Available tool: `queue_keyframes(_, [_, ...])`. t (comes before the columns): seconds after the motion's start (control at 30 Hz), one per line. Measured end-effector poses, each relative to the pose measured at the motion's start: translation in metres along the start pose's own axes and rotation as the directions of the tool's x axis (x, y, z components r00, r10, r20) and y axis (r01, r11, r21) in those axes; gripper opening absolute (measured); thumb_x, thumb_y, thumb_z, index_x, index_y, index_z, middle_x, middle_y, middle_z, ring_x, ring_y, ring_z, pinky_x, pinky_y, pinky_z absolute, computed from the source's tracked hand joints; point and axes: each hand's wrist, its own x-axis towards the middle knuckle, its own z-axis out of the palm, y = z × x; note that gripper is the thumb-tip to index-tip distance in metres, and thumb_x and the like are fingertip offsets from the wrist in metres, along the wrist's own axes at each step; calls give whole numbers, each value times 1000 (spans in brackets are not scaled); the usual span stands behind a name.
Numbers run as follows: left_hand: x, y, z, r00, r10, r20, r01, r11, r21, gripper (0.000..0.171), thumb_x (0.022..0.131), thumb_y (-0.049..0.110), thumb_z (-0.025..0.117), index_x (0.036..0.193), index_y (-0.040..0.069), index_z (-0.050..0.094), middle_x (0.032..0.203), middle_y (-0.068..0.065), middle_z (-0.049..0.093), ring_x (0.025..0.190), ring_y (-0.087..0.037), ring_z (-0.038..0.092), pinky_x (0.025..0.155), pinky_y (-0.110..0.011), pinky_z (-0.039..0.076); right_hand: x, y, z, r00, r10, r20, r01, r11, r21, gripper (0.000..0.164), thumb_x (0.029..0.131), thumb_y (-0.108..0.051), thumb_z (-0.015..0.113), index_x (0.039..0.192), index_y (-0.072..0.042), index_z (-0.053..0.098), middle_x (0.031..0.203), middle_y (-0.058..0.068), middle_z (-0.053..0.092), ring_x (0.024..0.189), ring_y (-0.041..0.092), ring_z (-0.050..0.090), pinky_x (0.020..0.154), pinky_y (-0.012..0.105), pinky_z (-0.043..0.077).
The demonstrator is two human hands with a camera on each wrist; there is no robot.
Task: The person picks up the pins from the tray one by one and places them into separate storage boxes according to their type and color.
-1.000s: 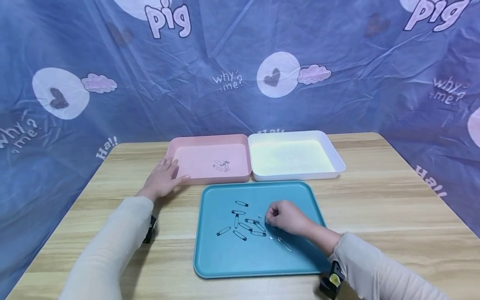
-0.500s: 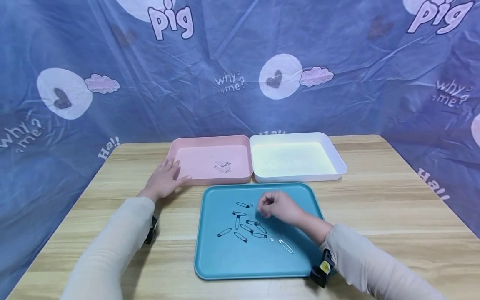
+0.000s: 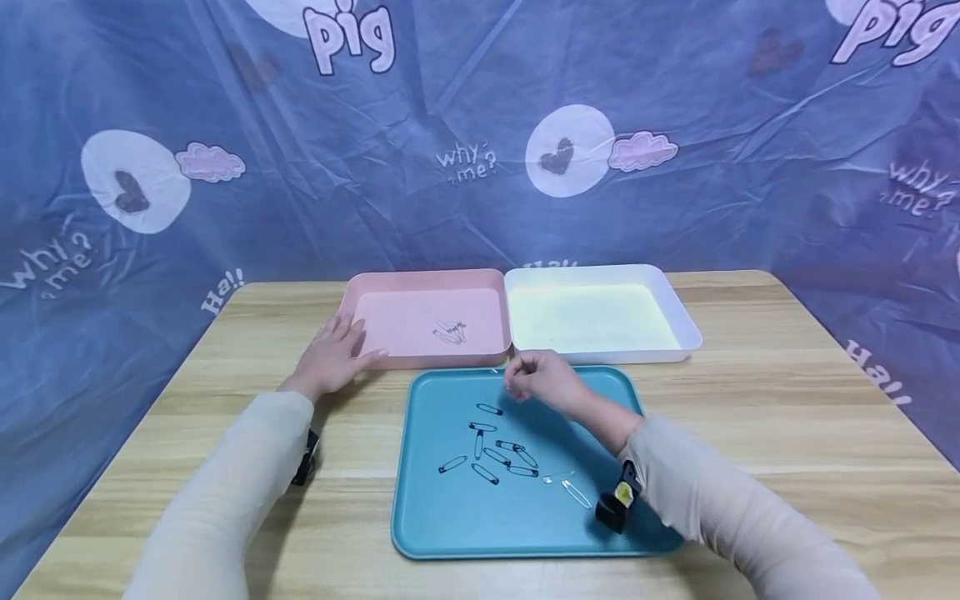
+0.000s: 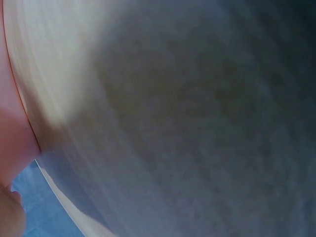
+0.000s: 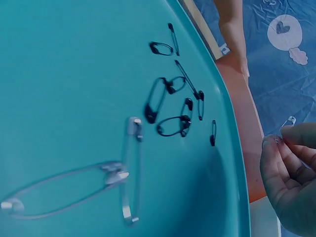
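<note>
My right hand [image 3: 547,382] is over the far edge of the teal tray [image 3: 480,533]. In the right wrist view its thumb and fingers pinch a silver safety pin [image 5: 291,120], whose end sticks out past the fingertips. Several black safety pins [image 3: 484,474] lie scattered mid-tray, some overlapping. Nearer the right side lie two silver safety pins [image 5: 132,173], one across the other's end. My left hand [image 3: 327,360] rests with spread fingers against the left rim of the pink tray [image 3: 397,308]. A small heap of safety pins [image 3: 450,332] lies inside that pink tray.
A white tray [image 3: 600,317] stands against the pink one's right side, both behind the teal tray. All sit on a wood-grain table [image 3: 765,400]. Behind the table hangs a blue printed cloth [image 3: 390,167].
My right hand has moved from the middle of the teal tray up and left to its far edge, carrying the silver safety pin. The left hand stays at the pink tray.
</note>
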Motion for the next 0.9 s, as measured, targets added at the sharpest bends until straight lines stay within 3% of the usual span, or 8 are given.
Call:
queue_keyframes(0.57, [1, 2, -2, 1000, 0, 22, -1, 999, 42, 83, 83, 63, 24, 136, 0, 18, 141, -21, 7, 127, -35, -4, 102, -45, -1, 43, -12, 1, 998, 28, -65, -23, 997, 69, 7, 78, 2, 57, 83, 6, 59, 77, 9, 57, 66, 18, 56, 67, 31, 50])
queue_keyframes(0.9, [1, 4, -3, 1000, -4, 30, 3, 999, 53, 84, 82, 64, 22, 136, 0, 18, 141, -20, 8, 127, -35, -4, 102, -47, 0, 61, -16, 4, 988, 82, -128, -78, 996, 29, 6, 80, -4, 58, 83, 1, 60, 81, 10, 59, 69, 19, 57, 70, 42, 48])
